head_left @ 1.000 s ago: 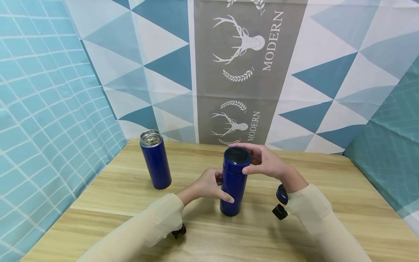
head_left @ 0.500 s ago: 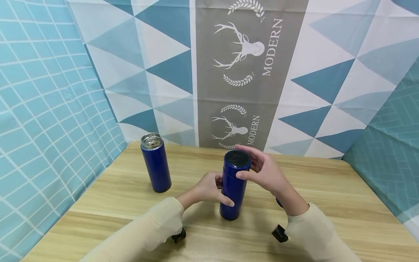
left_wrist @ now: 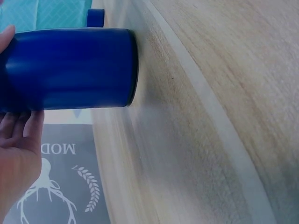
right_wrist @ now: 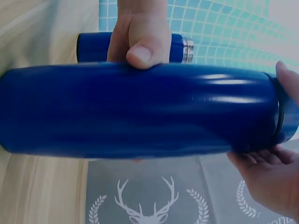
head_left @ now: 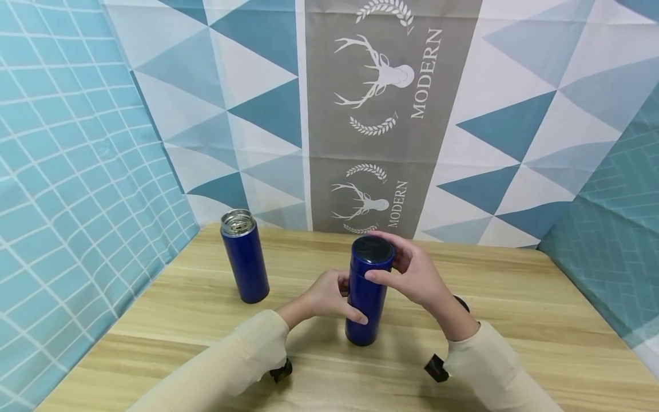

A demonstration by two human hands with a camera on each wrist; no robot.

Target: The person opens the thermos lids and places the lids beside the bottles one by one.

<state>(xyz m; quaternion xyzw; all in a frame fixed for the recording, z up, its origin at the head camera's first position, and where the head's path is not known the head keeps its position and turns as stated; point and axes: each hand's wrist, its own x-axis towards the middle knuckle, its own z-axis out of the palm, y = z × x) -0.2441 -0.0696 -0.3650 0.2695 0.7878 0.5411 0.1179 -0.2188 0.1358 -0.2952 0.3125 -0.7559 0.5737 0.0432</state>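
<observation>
A dark blue thermos bottle (head_left: 366, 309) stands upright near the middle of the wooden table, topped by a blue lid (head_left: 372, 253) with a glossy black top. Wrapped round its body from the left, my left hand (head_left: 326, 294) grips it, thumb across the front. My right hand (head_left: 419, 277) holds the lid from the right, thumb at the seam and fingers behind. The right wrist view shows a narrow dark gap (right_wrist: 281, 114) between lid and body. Farther left, a second blue thermos (head_left: 246, 263) stands without a lid, its steel neck (head_left: 238, 223) exposed.
A loose blue lid (left_wrist: 96, 17) sits on the table, mostly hidden behind my right wrist in the head view. Black devices (head_left: 436, 368) show at both sleeves. Patterned cloth (head_left: 360, 114) backs the wooden table (head_left: 309, 377).
My right thumb has shifted left across the front of the lid as that hand turns. My left hand keeps its grip on the bottle. The head view has tilted slightly.
</observation>
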